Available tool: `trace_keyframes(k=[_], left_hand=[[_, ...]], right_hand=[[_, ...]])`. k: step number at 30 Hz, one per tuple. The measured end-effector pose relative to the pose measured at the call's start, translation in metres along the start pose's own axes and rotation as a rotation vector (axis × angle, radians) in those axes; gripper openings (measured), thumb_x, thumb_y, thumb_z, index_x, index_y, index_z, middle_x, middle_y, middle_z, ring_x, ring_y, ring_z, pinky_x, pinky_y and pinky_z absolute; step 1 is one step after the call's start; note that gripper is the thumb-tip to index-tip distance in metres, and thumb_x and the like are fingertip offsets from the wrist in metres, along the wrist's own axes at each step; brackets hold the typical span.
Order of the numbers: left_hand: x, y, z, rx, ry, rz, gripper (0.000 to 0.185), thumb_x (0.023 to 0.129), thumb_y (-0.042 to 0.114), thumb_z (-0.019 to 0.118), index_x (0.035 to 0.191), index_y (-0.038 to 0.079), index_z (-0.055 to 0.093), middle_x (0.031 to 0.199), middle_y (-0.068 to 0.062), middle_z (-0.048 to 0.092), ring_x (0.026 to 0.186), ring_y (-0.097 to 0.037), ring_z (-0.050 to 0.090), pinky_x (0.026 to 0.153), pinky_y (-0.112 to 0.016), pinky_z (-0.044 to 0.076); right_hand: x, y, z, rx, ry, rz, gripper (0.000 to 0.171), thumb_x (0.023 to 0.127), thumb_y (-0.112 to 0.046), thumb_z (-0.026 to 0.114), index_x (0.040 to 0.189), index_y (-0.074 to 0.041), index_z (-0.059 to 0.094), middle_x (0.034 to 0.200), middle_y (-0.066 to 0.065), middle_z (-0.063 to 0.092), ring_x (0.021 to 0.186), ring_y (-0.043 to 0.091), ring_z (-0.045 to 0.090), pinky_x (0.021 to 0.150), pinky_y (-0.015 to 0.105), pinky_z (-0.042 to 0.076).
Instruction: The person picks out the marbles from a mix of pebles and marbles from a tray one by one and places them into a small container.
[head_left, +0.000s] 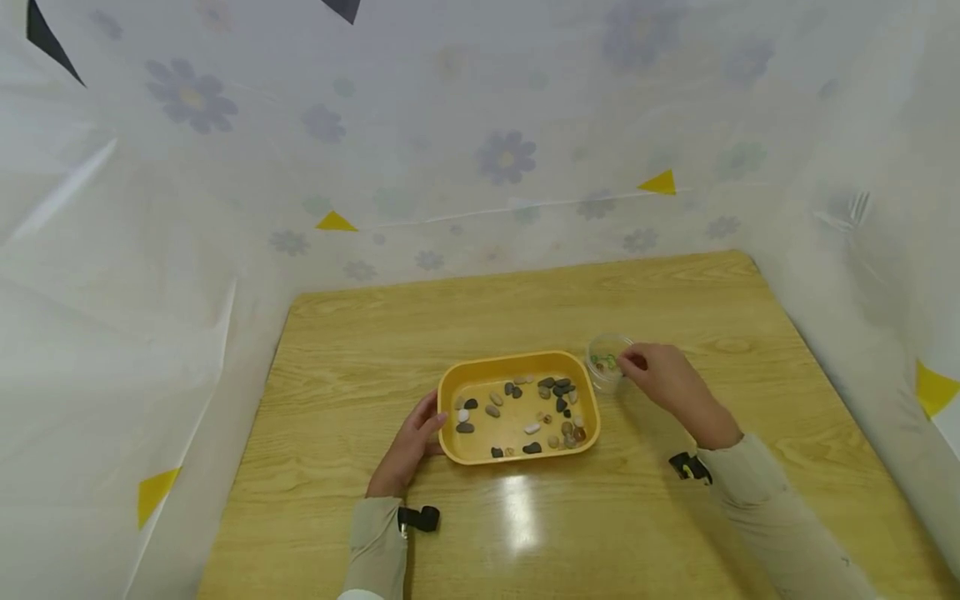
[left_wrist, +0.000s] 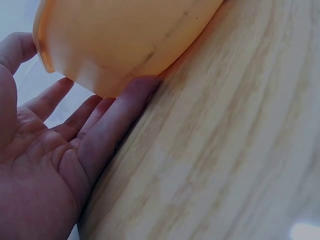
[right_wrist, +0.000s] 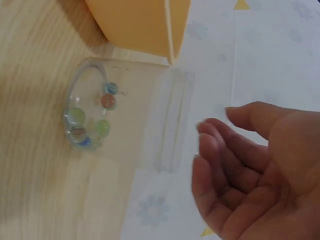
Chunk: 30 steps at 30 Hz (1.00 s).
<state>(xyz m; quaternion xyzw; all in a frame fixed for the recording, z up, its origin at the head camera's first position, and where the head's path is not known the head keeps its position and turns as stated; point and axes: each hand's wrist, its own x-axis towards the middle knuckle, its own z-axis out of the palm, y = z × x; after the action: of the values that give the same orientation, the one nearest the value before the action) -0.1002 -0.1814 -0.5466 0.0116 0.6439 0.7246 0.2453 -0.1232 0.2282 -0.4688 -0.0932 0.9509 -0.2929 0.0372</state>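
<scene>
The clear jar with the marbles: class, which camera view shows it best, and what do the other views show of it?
The right wrist view: the clear jar fills the frame and its coloured marbles can be told apart, beside the right hand. The head view shows it small, next to the yellow tray. The left wrist view does not show it.

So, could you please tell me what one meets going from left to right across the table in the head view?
Left hand → yellow tray of pebbles → clear jar of marbles → right hand.
</scene>
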Motion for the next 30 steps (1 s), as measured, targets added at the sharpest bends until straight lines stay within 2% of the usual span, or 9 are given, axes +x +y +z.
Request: trace_keyframes(k=[5, 10, 15, 18, 21, 23, 26, 29, 30], left_hand=[[0.002, -0.008, -0.002, 0.011, 0.060, 0.033, 0.052, 0.098, 0.020, 0.050, 0.146, 0.020, 0.031, 0.148, -0.008, 0.029, 0.119, -0.033, 0.046, 0.075, -0.044, 0.055], [0.005, -0.023, -0.003, 0.036, 0.148, 0.055, 0.053, 0.094, 0.028, 0.056, 0.144, 0.027, 0.036, 0.142, -0.007, 0.038, 0.112, -0.030, 0.053, 0.071, -0.042, 0.056], [0.004, -0.028, -0.002, 0.067, 0.163, 0.124, 0.056, 0.093, 0.030, 0.057, 0.144, 0.023, 0.035, 0.146, -0.003, 0.034, 0.124, -0.026, 0.043, 0.075, -0.039, 0.055], [0.003, -0.024, -0.001, 0.137, 0.167, 0.164, 0.056, 0.095, 0.027, 0.056, 0.145, 0.019, 0.033, 0.148, 0.000, 0.031, 0.132, -0.019, 0.032, 0.084, -0.031, 0.051], [-0.001, -0.015, 0.002, 0.186, 0.166, 0.200, 0.053, 0.096, 0.020, 0.054, 0.145, 0.015, 0.033, 0.148, -0.001, 0.031, 0.134, -0.016, 0.027, 0.096, -0.023, 0.041], [-0.005, -0.008, 0.005, 0.205, 0.163, 0.207, 0.052, 0.096, 0.017, 0.053, 0.144, 0.014, 0.033, 0.147, 0.000, 0.032, 0.134, -0.015, 0.027, 0.097, -0.020, 0.038], [-0.009, 0.001, 0.008, 0.220, 0.157, 0.205, 0.051, 0.097, 0.014, 0.051, 0.144, 0.014, 0.032, 0.147, 0.000, 0.032, 0.133, -0.014, 0.029, 0.096, -0.021, 0.040], [-0.011, 0.005, 0.009, 0.221, 0.163, 0.195, 0.051, 0.097, 0.014, 0.051, 0.144, 0.014, 0.033, 0.147, 0.002, 0.033, 0.132, -0.013, 0.030, 0.094, -0.024, 0.043], [-0.008, 0.002, 0.008, 0.221, 0.170, 0.209, 0.050, 0.097, 0.014, 0.051, 0.144, 0.015, 0.034, 0.146, 0.002, 0.034, 0.132, -0.013, 0.031, 0.095, -0.024, 0.043]], right_hand=[[-0.006, 0.001, 0.007, 0.046, 0.102, -0.031, 0.028, 0.096, -0.033, 0.051, 0.096, -0.011, 0.069, 0.085, 0.001, 0.066, 0.072, 0.015, 0.058, 0.063, 0.038, 0.051], [-0.010, 0.005, 0.014, 0.045, 0.118, -0.044, 0.026, 0.096, -0.031, 0.053, 0.095, -0.011, 0.069, 0.083, 0.000, 0.065, 0.072, 0.015, 0.058, 0.062, 0.037, 0.051], [-0.015, 0.009, 0.017, 0.048, 0.154, -0.036, 0.025, 0.095, -0.027, 0.054, 0.096, -0.008, 0.070, 0.081, 0.001, 0.064, 0.072, 0.016, 0.058, 0.062, 0.038, 0.051], [-0.018, 0.011, 0.017, 0.057, 0.212, -0.021, 0.024, 0.095, -0.027, 0.055, 0.097, -0.008, 0.070, 0.081, 0.002, 0.065, 0.073, 0.017, 0.058, 0.063, 0.039, 0.050], [-0.021, 0.012, 0.016, 0.063, 0.261, -0.017, 0.024, 0.095, -0.028, 0.055, 0.098, -0.009, 0.070, 0.080, 0.001, 0.064, 0.072, 0.016, 0.057, 0.062, 0.038, 0.049], [-0.023, 0.013, 0.015, 0.061, 0.270, -0.011, 0.026, 0.095, -0.031, 0.054, 0.098, -0.010, 0.070, 0.080, 0.000, 0.064, 0.071, 0.015, 0.056, 0.061, 0.036, 0.048], [-0.023, 0.014, 0.015, 0.057, 0.267, -0.012, 0.033, 0.096, -0.037, 0.050, 0.099, -0.010, 0.069, 0.079, 0.000, 0.063, 0.069, 0.014, 0.055, 0.060, 0.034, 0.047], [-0.025, 0.015, 0.015, 0.061, 0.281, -0.015, 0.030, 0.096, -0.033, 0.052, 0.098, -0.009, 0.069, 0.078, 0.000, 0.064, 0.068, 0.014, 0.055, 0.059, 0.034, 0.047], [-0.025, 0.015, 0.015, 0.063, 0.284, -0.013, 0.028, 0.096, -0.031, 0.052, 0.098, -0.009, 0.069, 0.079, 0.001, 0.064, 0.068, 0.014, 0.055, 0.059, 0.034, 0.047]])
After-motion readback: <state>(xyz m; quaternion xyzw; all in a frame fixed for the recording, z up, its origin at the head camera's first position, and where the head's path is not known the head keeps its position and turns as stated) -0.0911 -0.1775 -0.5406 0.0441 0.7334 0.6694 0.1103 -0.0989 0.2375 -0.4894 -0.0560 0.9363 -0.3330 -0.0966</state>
